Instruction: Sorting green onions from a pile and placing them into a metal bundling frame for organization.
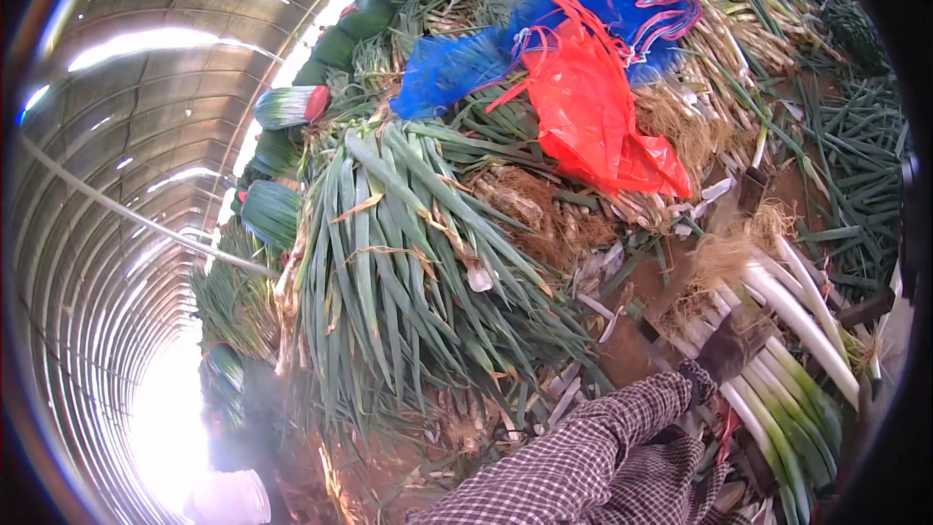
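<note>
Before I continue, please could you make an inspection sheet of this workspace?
Surface: brown surface strewn with pale scraps.
Job's things: white-stemmed leeks under the left hand; leafy green pile to their left.
Clutter: red plastic bag against blue netting.
Hands: left hand, dark-gloved, lies across the leeks, grip unclear; right hand not visible.
Cables: nothing seen.
Surroundings: arched tunnel roof and pale container at left.

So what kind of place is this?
Probably a farm's tunnel greenhouse: look at the curved, ribbed, translucent roof, the long white-and-green onion-like stalks heaped around, and the tied, green leafy bundles along one side.
</note>
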Motion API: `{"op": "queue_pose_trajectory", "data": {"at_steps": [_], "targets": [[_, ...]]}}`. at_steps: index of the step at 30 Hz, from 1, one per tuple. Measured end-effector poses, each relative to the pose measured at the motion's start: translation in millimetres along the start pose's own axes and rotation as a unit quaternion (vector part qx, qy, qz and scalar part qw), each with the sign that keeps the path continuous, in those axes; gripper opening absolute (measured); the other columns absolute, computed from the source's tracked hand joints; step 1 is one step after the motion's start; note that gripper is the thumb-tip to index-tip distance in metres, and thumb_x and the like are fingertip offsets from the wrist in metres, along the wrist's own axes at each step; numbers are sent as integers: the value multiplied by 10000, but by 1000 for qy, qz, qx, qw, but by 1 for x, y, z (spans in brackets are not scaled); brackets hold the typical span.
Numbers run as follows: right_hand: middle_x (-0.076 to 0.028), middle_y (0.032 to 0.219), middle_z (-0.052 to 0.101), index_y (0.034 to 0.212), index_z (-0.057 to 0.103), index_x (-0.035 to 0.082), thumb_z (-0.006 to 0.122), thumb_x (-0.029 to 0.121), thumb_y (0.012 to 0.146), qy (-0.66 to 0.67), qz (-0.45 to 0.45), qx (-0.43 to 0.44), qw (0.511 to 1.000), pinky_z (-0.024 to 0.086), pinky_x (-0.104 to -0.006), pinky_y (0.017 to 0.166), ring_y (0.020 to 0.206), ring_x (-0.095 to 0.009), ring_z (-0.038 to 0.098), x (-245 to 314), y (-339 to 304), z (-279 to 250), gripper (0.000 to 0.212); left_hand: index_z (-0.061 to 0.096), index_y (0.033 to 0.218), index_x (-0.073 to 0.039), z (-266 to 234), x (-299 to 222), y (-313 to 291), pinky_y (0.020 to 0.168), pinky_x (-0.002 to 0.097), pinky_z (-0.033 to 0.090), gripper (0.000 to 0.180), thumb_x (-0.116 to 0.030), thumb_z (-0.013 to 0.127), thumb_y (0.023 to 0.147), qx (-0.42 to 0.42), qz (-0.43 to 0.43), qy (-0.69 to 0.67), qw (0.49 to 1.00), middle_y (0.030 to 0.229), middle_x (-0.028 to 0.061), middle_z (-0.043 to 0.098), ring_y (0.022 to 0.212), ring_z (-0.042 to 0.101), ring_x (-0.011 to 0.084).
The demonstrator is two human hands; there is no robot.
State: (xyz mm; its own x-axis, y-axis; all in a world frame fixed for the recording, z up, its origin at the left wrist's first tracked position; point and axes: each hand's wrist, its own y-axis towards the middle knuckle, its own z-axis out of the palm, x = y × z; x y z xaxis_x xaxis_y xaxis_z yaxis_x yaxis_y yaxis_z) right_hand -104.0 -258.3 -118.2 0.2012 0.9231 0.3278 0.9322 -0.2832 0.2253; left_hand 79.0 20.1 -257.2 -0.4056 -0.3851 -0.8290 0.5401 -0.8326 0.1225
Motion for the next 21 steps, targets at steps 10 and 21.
{"op": "queue_pose_trajectory", "data": {"at_steps": [10,21], "targets": [[-153,1036,561,1083,557,41,692,3,590,70,6,27,997,438,-436,840,974,-359,538,19,8,73,512,474,1276,-132,4,-39,5,1082,492,244,383,-247,421,915,14,50,748,661,1280,83,499,1249,401,255],[-160,1101,569,1173,561,100,662,150,730,-102,65,243,963,468,-438,818,967,-354,570,88,56,1,456,546,1201,-156,-31,-42,-7,1057,463,286,351,-283,511,876,-53,72,800,593,1164,50,586,1146,500,223]]}}
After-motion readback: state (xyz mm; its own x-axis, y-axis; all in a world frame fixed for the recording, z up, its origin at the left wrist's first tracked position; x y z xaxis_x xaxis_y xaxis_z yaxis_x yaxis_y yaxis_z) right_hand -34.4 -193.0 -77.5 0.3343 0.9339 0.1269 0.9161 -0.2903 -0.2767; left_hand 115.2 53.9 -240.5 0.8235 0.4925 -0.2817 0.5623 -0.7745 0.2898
